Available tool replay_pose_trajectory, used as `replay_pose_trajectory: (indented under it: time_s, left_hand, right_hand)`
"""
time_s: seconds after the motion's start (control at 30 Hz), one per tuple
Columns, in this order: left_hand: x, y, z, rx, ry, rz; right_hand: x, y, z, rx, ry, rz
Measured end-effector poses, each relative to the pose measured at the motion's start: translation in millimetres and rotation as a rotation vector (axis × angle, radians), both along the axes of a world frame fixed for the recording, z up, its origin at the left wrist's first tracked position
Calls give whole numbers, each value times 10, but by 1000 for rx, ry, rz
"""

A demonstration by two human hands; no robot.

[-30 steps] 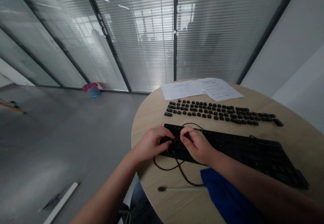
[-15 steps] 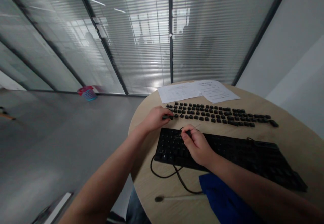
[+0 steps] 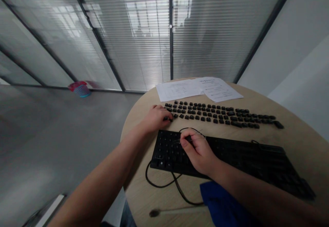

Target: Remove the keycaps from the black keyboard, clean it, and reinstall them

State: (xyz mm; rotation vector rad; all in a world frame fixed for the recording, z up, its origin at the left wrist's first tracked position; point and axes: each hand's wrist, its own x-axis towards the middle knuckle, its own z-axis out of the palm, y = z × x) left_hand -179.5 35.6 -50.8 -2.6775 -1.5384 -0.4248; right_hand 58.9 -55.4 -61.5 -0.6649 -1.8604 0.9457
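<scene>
My left hand [image 3: 155,118] rests at the left end of the rows of loose black keycaps [image 3: 207,114]. Its fingers are closed on a keycap [image 3: 166,118] at the table surface, partly hidden by the fingertips. Over the left part of the black keyboard [image 3: 231,150], my right hand [image 3: 199,150] is closed around what looks like a wire keycap puller [image 3: 188,138]. Thin wires stick out from both sides of that fist, and most of the grip is hidden. The keyboard's left section has bare spots where caps are off.
Paper sheets [image 3: 180,89] lie at the back of the round wooden table [image 3: 140,199]. A black cable [image 3: 180,191] loops in front of the keyboard. Nearer me are a brush [image 3: 154,213] and a blue cloth [image 3: 218,199]. A pink-and-blue basket [image 3: 81,89] stands on the floor.
The view has shifted slightly, so the table sits a little further left. My left hand stays by the keycap rows, fingers now lower on the keycap. My right hand remains over the keyboard.
</scene>
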Motion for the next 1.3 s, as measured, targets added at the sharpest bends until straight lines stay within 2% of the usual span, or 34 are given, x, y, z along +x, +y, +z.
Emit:
replay_pose_trajectory:
  time_s: [0.3, 0.43, 0.53, 0.63, 0.73, 0.83, 1.0, 1.13, 1.3]
  left_hand:
    - [-48, -27, 5, 56, -38, -1]
    - [-41, -106, 69, 78, -94, 35]
    - [-4, -311, 131, 112, -124, 76]
    - [73, -630, 150, 99, -176, 75]
    - [153, -955, 111, -33, -377, -50]
    - [180, -1157, 34, -156, -540, -182]
    - [123, -1157, -94, -222, -587, -248]
    - [95, -1099, -150, -213, -584, -277]
    - [105, -1105, -163, -218, -563, -282]
  right_hand:
    - [1, -6, 27, -27, 26, -3]
    - [23, -6, -23, -81, 50, -31]
    - [38, 22, -95, -142, 77, -68]
    - [40, 63, -151, -168, 62, -137]
    - [43, 101, -135, -185, 36, -162]
    - [82, 118, -16, -217, -45, -77]
    - [186, 47, 185, -290, -242, 194]
    - [184, -45, 99, -357, -233, 198]
    - [149, -48, -34, -310, -258, 172]
